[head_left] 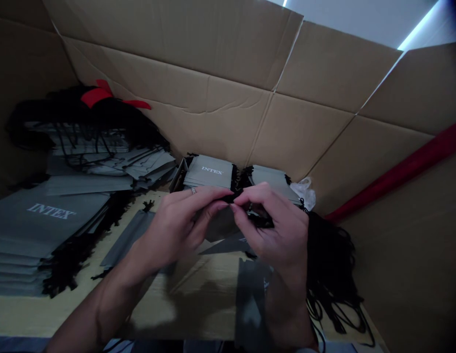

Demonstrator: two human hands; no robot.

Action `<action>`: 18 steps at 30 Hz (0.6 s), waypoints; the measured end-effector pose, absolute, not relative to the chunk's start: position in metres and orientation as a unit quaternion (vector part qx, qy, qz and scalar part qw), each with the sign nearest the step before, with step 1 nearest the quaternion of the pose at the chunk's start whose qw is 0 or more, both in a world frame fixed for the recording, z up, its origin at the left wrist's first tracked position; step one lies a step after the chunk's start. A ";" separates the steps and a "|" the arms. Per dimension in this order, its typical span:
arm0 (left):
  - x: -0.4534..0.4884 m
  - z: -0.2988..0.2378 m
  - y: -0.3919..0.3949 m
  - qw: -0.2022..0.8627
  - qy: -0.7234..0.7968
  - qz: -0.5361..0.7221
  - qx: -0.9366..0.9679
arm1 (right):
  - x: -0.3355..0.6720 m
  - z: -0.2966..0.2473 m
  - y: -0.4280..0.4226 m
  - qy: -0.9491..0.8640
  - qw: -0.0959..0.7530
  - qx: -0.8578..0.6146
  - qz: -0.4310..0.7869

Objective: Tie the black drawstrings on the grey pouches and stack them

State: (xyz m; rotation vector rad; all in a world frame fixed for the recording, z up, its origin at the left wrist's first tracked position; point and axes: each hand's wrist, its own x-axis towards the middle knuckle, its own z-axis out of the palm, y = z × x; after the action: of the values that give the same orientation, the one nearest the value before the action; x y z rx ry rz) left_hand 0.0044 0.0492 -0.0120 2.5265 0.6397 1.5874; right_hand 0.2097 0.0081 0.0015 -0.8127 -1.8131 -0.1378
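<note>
My left hand (176, 223) and my right hand (275, 228) meet at the middle of the view, fingertips pinched together on a black drawstring cord (233, 197). A grey fabric pouch (228, 238) hangs under the hands, mostly hidden by them. Another grey pouch (252, 299) lies flat on the wooden table (36, 314) below my right wrist. Just behind the hands lie two stacks of grey INTEX pouches (209, 171).
A tall stack of grey INTEX pouches (36, 230) lies at the left, with a loose pile of pouches and black cords (99, 147) behind it. A heap of black cords (332, 264) lies at the right. Cardboard walls (220, 98) surround the table. A red bar (396, 174) runs along the right.
</note>
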 end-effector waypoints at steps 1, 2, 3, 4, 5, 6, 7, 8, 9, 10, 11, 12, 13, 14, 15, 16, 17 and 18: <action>0.004 -0.012 0.050 0.048 0.211 0.521 0.826 | 0.209 0.001 0.009 -0.763 0.547 -0.339 -0.065; 0.004 -0.013 0.050 0.053 0.215 0.519 0.825 | 0.209 0.001 0.010 -0.762 0.550 -0.335 -0.069; 0.004 -0.013 0.051 0.057 0.222 0.515 0.826 | 0.209 0.001 0.010 -0.760 0.555 -0.330 -0.072; 0.004 -0.013 0.051 0.059 0.228 0.510 0.827 | 0.209 0.001 0.011 -0.759 0.558 -0.328 -0.071; 0.004 -0.013 0.051 0.058 0.231 0.506 0.829 | 0.209 0.001 0.010 -0.757 0.561 -0.329 -0.066; 0.004 -0.013 0.051 0.053 0.229 0.505 0.830 | 0.210 0.001 0.009 -0.751 0.565 -0.337 -0.055; 0.004 -0.013 0.051 0.047 0.227 0.504 0.832 | 0.210 0.001 0.008 -0.741 0.570 -0.353 -0.038; 0.004 -0.012 0.051 0.038 0.224 0.504 0.833 | 0.211 0.001 0.007 -0.728 0.574 -0.374 -0.017; 0.005 -0.012 0.050 0.028 0.220 0.505 0.834 | 0.211 0.001 0.005 -0.715 0.576 -0.396 0.006; 0.006 -0.012 0.050 0.016 0.218 0.505 0.835 | 0.211 0.001 0.004 -0.702 0.577 -0.415 0.030; 0.006 -0.012 0.049 0.003 0.218 0.505 0.835 | 0.211 0.001 0.003 -0.692 0.578 -0.429 0.050; 0.007 -0.012 0.049 -0.012 0.219 0.503 0.836 | 0.211 0.001 0.002 -0.688 0.576 -0.436 0.067; 0.008 -0.013 0.048 -0.028 0.222 0.500 0.837 | 0.211 0.001 0.002 -0.689 0.572 -0.438 0.078; 0.009 -0.013 0.048 -0.043 0.224 0.496 0.838 | 0.210 0.001 0.002 -0.690 0.571 -0.437 0.083; 0.009 -0.014 0.048 -0.056 0.223 0.495 0.838 | 0.210 0.002 0.002 -0.691 0.570 -0.436 0.084; 0.009 -0.015 0.048 -0.067 0.219 0.495 0.838 | 0.209 0.002 0.003 -0.693 0.570 -0.434 0.082; 0.009 -0.015 0.048 -0.073 0.214 0.495 0.839 | 0.209 0.001 0.003 -0.694 0.571 -0.432 0.079; 0.009 -0.016 0.048 -0.076 0.210 0.493 0.841 | 0.209 0.001 0.003 -0.694 0.573 -0.430 0.076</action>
State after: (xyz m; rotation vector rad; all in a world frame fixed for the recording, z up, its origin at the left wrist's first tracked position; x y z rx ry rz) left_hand 0.0090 0.0481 -0.0157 2.7769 0.6949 1.6290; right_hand 0.2086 0.0034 0.0014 -1.0080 -1.6269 0.1793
